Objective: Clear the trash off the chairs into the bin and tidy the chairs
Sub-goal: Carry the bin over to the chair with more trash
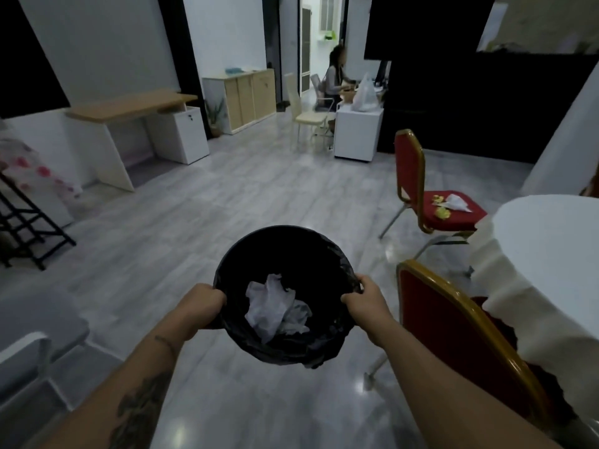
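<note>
The left hand [202, 306] and right hand [364, 299] are both clamped on the rim of the bin [285, 254], held above the floor; lined with a soft bag and holding only crumpled tissue [275, 306], it probably feels light.

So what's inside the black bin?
Crumpled white paper lies inside the black bin, on its black liner. Both hands, the left and the right, grip the rim. Anything under the paper is hidden.
</note>
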`<act>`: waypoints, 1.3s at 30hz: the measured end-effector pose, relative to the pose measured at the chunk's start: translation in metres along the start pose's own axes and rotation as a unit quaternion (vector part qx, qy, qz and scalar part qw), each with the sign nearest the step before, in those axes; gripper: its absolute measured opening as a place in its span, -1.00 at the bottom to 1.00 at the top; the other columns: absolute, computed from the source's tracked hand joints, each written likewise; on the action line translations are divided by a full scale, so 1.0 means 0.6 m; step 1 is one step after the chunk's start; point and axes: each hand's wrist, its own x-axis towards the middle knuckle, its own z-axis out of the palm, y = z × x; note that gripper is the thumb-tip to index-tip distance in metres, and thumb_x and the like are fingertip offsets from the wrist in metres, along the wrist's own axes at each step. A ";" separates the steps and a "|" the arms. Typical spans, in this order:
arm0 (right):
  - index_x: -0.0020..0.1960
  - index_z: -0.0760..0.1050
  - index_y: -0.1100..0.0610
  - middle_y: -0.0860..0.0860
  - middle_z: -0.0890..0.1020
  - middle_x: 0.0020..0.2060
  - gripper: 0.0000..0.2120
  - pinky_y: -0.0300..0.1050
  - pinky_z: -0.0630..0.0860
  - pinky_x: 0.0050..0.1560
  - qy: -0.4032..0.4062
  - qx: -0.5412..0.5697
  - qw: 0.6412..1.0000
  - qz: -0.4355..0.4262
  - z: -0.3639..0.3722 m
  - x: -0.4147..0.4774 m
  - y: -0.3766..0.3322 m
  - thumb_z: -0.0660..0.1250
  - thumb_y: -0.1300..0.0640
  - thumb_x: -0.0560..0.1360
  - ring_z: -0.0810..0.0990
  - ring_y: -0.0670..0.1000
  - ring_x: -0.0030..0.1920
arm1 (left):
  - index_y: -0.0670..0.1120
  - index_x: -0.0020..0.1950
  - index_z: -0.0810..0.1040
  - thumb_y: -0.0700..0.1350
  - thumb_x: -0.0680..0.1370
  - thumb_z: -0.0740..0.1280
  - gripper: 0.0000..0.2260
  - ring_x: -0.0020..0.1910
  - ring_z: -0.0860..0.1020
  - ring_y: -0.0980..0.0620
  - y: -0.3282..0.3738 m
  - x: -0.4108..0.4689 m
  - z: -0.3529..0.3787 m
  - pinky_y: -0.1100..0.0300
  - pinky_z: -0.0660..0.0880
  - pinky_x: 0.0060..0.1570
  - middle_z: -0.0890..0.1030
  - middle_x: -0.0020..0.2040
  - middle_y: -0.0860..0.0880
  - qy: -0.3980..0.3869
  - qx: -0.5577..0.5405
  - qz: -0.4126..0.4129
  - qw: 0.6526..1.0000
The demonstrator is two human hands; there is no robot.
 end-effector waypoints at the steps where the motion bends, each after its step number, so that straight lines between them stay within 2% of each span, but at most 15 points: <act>1: 0.20 0.38 -0.02 0.09 0.58 0.00 -0.68 0.11 0.57 -0.14 0.008 -0.007 1.000 0.003 -0.001 0.031 -0.010 0.21 0.29 0.52 0.61 0.15 -0.03 | -0.31 -0.27 0.52 -0.37 0.40 0.22 -0.89 -0.44 0.62 -0.18 0.020 0.024 0.008 0.14 0.55 -0.45 0.60 -0.35 -0.27 0.003 -0.003 0.002 1.000; 4: 0.07 0.45 0.08 0.12 0.59 -0.09 -0.78 -0.06 0.44 -0.32 0.047 -0.013 0.999 -0.007 -0.008 0.149 -0.044 0.18 0.29 0.49 0.58 0.11 -0.18 | -0.32 -0.25 0.51 -0.37 0.42 0.21 -0.89 -0.40 0.62 -0.20 0.092 0.103 0.041 0.24 0.46 -0.55 0.61 -0.31 -0.28 0.012 -0.007 -0.003 1.000; 7: -0.07 0.50 0.17 0.14 0.57 -0.22 -0.83 -0.13 0.36 -0.39 0.085 -0.004 0.996 -0.015 -0.024 0.268 -0.090 0.16 0.30 0.44 0.50 0.09 -0.31 | -0.33 -0.14 0.51 -0.35 0.45 0.22 -0.91 -0.28 0.64 -0.23 0.174 0.182 0.079 0.24 0.46 -0.56 0.63 -0.15 -0.33 0.009 -0.004 -0.007 1.000; 10: -0.13 0.51 0.19 0.16 0.58 -0.24 -0.85 -0.08 0.39 -0.35 0.108 0.009 0.994 -0.013 -0.051 0.373 -0.134 0.16 0.30 0.43 0.52 0.11 -0.31 | -0.38 -0.07 0.54 -0.36 0.44 0.22 -0.85 -0.18 0.66 -0.27 0.253 0.254 0.108 0.10 0.58 -0.35 0.64 -0.11 -0.36 0.001 -0.009 -0.018 1.000; 13: -0.15 0.53 0.16 0.16 0.61 -0.24 -0.84 -0.09 0.41 -0.37 0.106 0.006 0.994 -0.020 -0.083 0.471 -0.179 0.18 0.30 0.45 0.53 0.10 -0.30 | -0.37 -0.15 0.54 -0.37 0.44 0.23 -0.89 -0.30 0.65 -0.23 0.328 0.329 0.129 0.18 0.51 -0.48 0.63 -0.25 -0.31 -0.002 -0.009 -0.010 1.000; 15: -0.16 0.53 0.18 0.16 0.62 -0.23 -0.86 -0.10 0.41 -0.36 0.115 0.008 0.993 -0.017 -0.097 0.535 -0.203 0.20 0.30 0.43 0.55 0.10 -0.29 | -0.38 -0.16 0.54 -0.38 0.44 0.24 -0.90 -0.30 0.66 -0.24 0.372 0.393 0.144 0.14 0.53 -0.48 0.64 -0.25 -0.33 0.001 -0.012 -0.015 1.000; 17: -0.16 0.53 0.22 0.19 0.63 -0.21 -0.86 -0.08 0.40 -0.32 0.120 0.013 0.993 -0.009 -0.103 0.584 -0.219 0.19 0.30 0.42 0.55 0.12 -0.27 | -0.41 -0.11 0.56 -0.37 0.43 0.25 -0.86 -0.20 0.68 -0.28 0.405 0.450 0.156 -0.03 0.62 -0.29 0.65 -0.17 -0.37 -0.001 -0.001 -0.012 1.000; 18: -0.14 0.54 0.24 0.20 0.64 -0.19 -0.85 -0.06 0.41 -0.31 0.124 0.014 0.992 -0.006 -0.105 0.610 -0.225 0.19 0.30 0.42 0.56 0.13 -0.25 | -0.40 -0.11 0.56 -0.36 0.43 0.25 -0.86 -0.19 0.68 -0.29 0.421 0.480 0.164 -0.05 0.63 -0.25 0.66 -0.17 -0.37 -0.007 0.004 -0.010 1.000; 20: -0.12 0.55 0.21 0.20 0.65 -0.18 -0.83 -0.06 0.43 -0.30 0.135 0.012 0.991 -0.005 -0.107 0.677 -0.238 0.19 0.30 0.43 0.58 0.13 -0.23 | -0.35 -0.19 0.54 -0.35 0.42 0.26 -0.91 -0.28 0.67 -0.25 0.459 0.561 0.180 0.10 0.58 -0.42 0.65 -0.24 -0.33 -0.023 0.011 0.000 1.000; 22: -0.14 0.55 0.19 0.18 0.63 -0.21 -0.84 -0.06 0.41 -0.33 0.153 0.008 0.988 -0.007 -0.109 0.745 -0.254 0.19 0.30 0.43 0.56 0.11 -0.26 | -0.28 -0.26 0.50 -0.33 0.44 0.27 -0.92 -0.31 0.64 -0.20 0.504 0.647 0.197 0.18 0.52 -0.44 0.62 -0.27 -0.27 -0.035 0.027 0.018 0.999; 24: -0.17 0.53 0.19 0.17 0.61 -0.25 -0.85 -0.09 0.39 -0.35 0.175 -0.001 0.985 -0.013 -0.112 0.816 -0.277 0.19 0.30 0.43 0.54 0.09 -0.29 | -0.25 -0.27 0.47 -0.31 0.46 0.27 -0.90 -0.31 0.63 -0.18 0.552 0.727 0.214 0.18 0.51 -0.40 0.60 -0.27 -0.25 -0.062 0.048 0.039 0.996; 28: -0.28 0.43 0.12 0.09 0.51 -0.35 -0.83 -0.11 0.30 -0.41 0.231 -0.004 0.973 0.003 -0.109 0.948 -0.329 0.19 0.31 0.43 0.43 0.06 -0.36 | -0.27 -0.24 0.47 -0.33 0.43 0.25 -0.94 -0.30 0.65 -0.22 0.648 0.875 0.240 0.07 0.53 -0.32 0.61 -0.29 -0.29 -0.117 0.055 0.042 0.991; 31: -0.32 0.36 0.10 0.07 0.46 -0.39 -0.81 -0.11 0.27 -0.41 0.267 0.009 0.964 0.013 -0.111 1.035 -0.366 0.19 0.31 0.42 0.40 0.05 -0.39 | -0.26 -0.29 0.45 -0.33 0.46 0.24 -0.88 -0.45 0.60 -0.13 0.733 0.980 0.264 0.21 0.49 -0.46 0.58 -0.34 -0.24 -0.140 0.085 0.069 0.984; 34: -0.34 0.30 0.09 0.05 0.41 -0.42 -0.78 -0.11 0.23 -0.39 0.297 0.030 0.954 0.027 -0.128 1.120 -0.400 0.19 0.32 0.42 0.35 0.05 -0.40 | -0.14 -0.30 0.40 -0.31 0.53 0.25 -0.79 -0.42 0.53 -0.01 0.822 1.079 0.308 0.20 0.50 -0.51 0.52 -0.29 -0.13 -0.144 0.112 0.101 0.978; 39: -0.28 0.33 0.15 0.12 0.43 -0.37 -0.84 0.00 0.21 -0.29 0.316 0.041 0.947 0.042 -0.180 1.285 -0.433 0.20 0.32 0.43 0.33 0.09 -0.35 | -0.34 -0.24 0.49 -0.34 0.44 0.20 -0.88 -0.55 0.59 -0.17 0.947 1.220 0.388 0.18 0.52 -0.52 0.57 -0.46 -0.26 -0.194 0.132 0.083 0.969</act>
